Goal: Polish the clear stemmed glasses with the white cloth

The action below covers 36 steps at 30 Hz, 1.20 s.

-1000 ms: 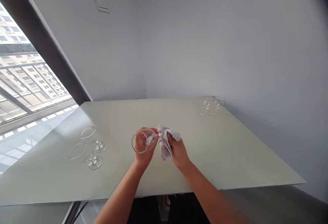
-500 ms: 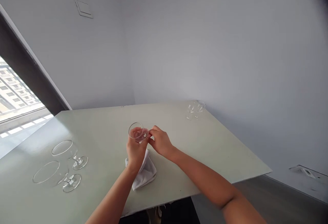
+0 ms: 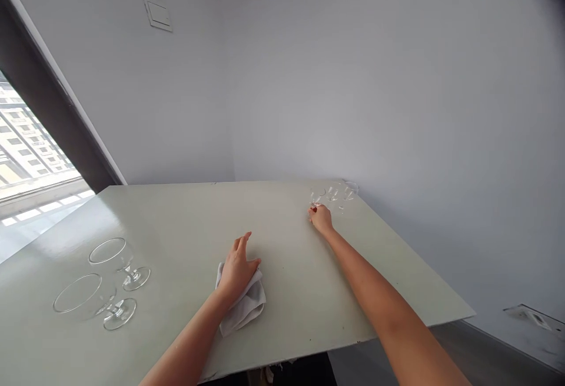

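At the far right of the table my right hand (image 3: pixel 321 218) is closed round the lower part of a clear stemmed glass (image 3: pixel 316 194), which is upright. Just beyond it stand other small stemmed glasses, one glass (image 3: pixel 332 193) close beside and another glass (image 3: pixel 349 190) by the corner. My left hand (image 3: pixel 238 262) holds nothing, its fingers apart, over a folded pale cloth (image 3: pixel 247 310). Part of the cloth is hidden under that hand. To the left are two larger stemmed glasses, a nearer glass (image 3: pixel 115 314) and a farther glass (image 3: pixel 132 277).
The pale glossy table (image 3: pixel 185 221) reaches back to the grey wall (image 3: pixel 309 80). Its right edge slopes toward me, with floor below. A window (image 3: pixel 30 150) is at the left, and a light switch (image 3: pixel 159 14) sits on the wall.
My right hand has carried the glass from the middle to the far right, beside the other small glasses. My left hand has let go of it and lowered toward the cloth.
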### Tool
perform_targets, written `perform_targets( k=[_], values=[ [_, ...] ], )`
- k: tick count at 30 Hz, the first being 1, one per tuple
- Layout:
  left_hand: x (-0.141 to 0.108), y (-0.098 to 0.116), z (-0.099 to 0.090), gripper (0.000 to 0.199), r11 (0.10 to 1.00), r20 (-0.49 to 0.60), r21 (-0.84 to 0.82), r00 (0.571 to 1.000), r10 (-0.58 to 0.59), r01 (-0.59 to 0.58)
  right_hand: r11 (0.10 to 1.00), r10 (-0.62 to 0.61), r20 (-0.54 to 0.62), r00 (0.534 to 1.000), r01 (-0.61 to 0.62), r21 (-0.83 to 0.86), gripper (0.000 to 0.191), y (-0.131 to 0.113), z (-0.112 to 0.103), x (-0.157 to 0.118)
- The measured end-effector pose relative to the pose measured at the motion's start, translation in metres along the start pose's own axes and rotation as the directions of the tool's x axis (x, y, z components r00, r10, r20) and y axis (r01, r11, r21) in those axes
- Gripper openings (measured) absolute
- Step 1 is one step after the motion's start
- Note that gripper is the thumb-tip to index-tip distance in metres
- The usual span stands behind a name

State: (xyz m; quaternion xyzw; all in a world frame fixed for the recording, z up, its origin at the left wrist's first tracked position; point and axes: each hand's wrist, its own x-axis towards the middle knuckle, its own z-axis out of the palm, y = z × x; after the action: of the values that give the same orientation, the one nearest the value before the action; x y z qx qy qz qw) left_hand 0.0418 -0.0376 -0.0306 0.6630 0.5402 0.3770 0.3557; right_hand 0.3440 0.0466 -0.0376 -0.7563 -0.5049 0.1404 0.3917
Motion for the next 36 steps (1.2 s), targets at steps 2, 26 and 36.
perform_targets(
  k=[2, 26, 36],
  values=[
    [0.002, -0.003, 0.002, 0.056, 1.0, 0.026, 0.018, 1.0, 0.015, -0.016, 0.999, 0.048, 0.004, 0.999, -0.049, 0.017, 0.009, 0.006, 0.001, 0.006],
    [-0.072, 0.014, -0.047, 0.029, 0.955, -0.62, 0.002, 0.749, 0.233, -0.296, 0.838, 0.149, 0.181, 0.972, -0.221, 0.498, 0.029, -0.009, -0.006, -0.064],
    [-0.101, -0.051, -0.139, 0.076, 0.946, -0.823, -0.321, 0.482, -0.301, 0.043, 0.919, -0.38, 0.676, 0.631, 0.172, 0.355, 0.023, -0.097, -0.005, -0.173]
  ],
)
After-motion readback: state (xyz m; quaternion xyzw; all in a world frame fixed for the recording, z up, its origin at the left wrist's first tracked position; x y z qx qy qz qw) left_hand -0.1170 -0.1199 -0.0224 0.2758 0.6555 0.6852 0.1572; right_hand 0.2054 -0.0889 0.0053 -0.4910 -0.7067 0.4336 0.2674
